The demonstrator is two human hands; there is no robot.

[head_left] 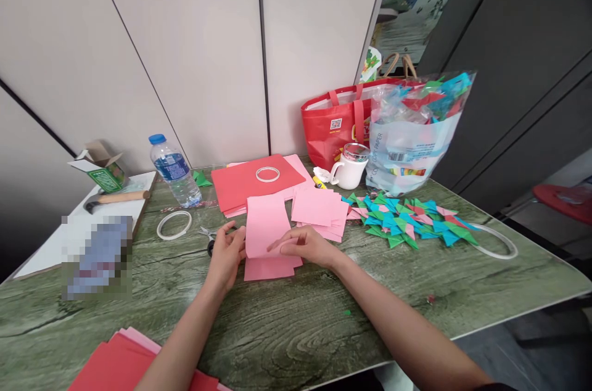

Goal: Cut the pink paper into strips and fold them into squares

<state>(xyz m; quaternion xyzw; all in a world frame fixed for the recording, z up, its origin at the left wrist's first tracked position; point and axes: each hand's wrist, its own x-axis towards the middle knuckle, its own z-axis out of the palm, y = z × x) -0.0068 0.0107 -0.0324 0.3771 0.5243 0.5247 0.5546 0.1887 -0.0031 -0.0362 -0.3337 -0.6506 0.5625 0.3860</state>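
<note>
A sheet of pink paper stands tilted up in front of me, its lower part over more pink paper pieces on the table. The fingers of my left hand grip its left edge. On the other side, my right hand has its thumb and fingers pinched together at the sheet's lower right. Just right of the sheet lies a loose pile of pink paper pieces. Scissors with dark handles are partly hidden behind my left hand.
Behind are red sheets under a tape roll. A water bottle, another tape roll and a hammer stand or lie left. Rightward are a white mug, folded paper pieces, a filled plastic bag and a red bag.
</note>
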